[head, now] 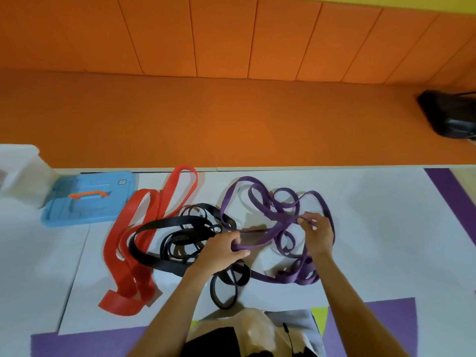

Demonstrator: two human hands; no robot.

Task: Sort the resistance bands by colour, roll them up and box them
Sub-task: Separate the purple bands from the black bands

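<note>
Purple band [260,244] (stretched left-right) gripped by left hand [221,249], pinched by right hand [318,234].

Free room and obstructions. The white surface [386,228] is open to the right of the purple bands [279,202] — the widest lane, running to its far edge. A second open stretch lies at near left, in front of the blue lid [90,199] and white box [20,173], which block the far-left corner. Red bands [134,243], black bands [180,243] and the purple tangle fill the middle, each overlapping the next. The left hand [221,251] and right hand [318,235] both hold purple strands — one strand crosses the small gap between them.
</note>
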